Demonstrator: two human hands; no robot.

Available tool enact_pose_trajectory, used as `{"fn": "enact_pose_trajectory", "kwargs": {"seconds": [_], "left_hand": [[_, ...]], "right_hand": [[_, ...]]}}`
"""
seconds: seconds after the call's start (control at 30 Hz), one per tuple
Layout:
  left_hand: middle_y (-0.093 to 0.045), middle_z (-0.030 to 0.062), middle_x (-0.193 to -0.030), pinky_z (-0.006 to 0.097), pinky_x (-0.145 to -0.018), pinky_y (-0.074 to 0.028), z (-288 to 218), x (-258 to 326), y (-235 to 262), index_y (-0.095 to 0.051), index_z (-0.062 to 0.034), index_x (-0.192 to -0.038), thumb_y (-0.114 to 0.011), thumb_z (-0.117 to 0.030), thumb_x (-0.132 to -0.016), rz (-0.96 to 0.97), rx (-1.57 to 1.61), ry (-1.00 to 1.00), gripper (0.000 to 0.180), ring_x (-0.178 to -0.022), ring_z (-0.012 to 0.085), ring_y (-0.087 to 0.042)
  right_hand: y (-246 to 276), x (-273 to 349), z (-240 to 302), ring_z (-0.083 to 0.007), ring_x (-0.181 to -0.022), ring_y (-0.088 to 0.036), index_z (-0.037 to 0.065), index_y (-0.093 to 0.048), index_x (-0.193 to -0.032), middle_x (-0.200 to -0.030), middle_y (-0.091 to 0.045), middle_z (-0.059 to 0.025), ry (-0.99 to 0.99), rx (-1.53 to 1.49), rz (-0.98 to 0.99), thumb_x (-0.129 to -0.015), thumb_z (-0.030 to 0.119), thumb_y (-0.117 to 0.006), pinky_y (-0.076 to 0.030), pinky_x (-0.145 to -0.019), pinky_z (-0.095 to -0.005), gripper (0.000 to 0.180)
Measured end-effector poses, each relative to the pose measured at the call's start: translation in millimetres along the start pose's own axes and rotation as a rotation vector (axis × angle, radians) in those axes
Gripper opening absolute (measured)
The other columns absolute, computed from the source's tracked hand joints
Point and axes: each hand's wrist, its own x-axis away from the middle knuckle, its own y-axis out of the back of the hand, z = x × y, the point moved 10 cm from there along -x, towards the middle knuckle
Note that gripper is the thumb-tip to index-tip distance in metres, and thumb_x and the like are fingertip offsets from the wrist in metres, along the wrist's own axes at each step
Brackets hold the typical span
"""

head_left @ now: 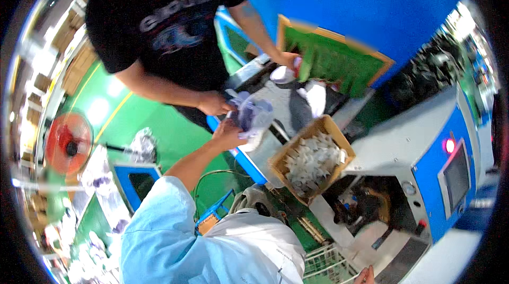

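Note:
My left hand (229, 134), at the end of a light blue sleeve, is closed on a lavender and white bundle (257, 111) with translucent parts. Its exact kind is not clear. A co-worker's hand (214, 103) touches the same bundle from the far side. The co-worker, in a black T-shirt (164, 24), has the other hand (289, 60) by a green-faced panel, near white pieces on the worktop. Only a few fingers of my right hand (365, 275) show at the lower edge, near a white wire rack (331, 263); its grip is hidden.
A cardboard box (281, 164) of small white pieces stands right of the bundle. Beyond it leans the wood-framed green panel (339, 61). A blue and white machine (424, 146) with a screen and an open cavity fills the right. A red fan (69, 146) stands left.

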Motion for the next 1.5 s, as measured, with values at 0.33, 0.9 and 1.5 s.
{"fn": "enact_pose_trajectory", "kwargs": {"seconds": [0.33,0.9,1.5], "left_hand": [[-0.067,0.0156,-0.094,0.045,-0.092,-0.047,32,270,15,-0.075,-0.0099,-0.092,-0.073,-0.049,-0.068,0.044,0.224,0.168,0.046,-0.104,0.0339,-0.059],[-0.065,0.0236,-0.108,0.046,-0.089,-0.048,200,787,172,-0.064,-0.0006,-0.107,-0.054,-0.040,-0.089,-1.056,-0.339,2.142,0.045,-0.102,0.0360,-0.063],[-0.069,0.0179,-0.092,0.050,-0.079,-0.052,-40,-40,-61,-0.071,-0.0099,-0.089,-0.058,-0.036,-0.087,0.106,0.392,0.248,0.030,-0.087,0.0414,-0.065]], "right_hand": [[-67,-92,82,-0.0344,-0.101,-0.064,0.007,-0.066,-0.121,-0.113,-0.068,-0.0169,0.656,-0.053,0.074,-0.094,0.030,-0.058,-0.050,-0.086,-0.0401,0.037],[-52,-78,222,-0.0334,-0.112,-0.061,0.017,-0.062,-0.130,-0.119,-0.065,-0.0206,0.830,0.137,0.218,-0.097,0.035,-0.056,-0.045,-0.100,-0.0439,0.038],[84,-150,237,-0.0360,-0.127,-0.050,-0.006,-0.055,-0.128,-0.135,-0.055,-0.0201,0.505,0.030,-1.171,-0.102,0.019,-0.039,-0.036,-0.108,-0.0468,0.039]]}}
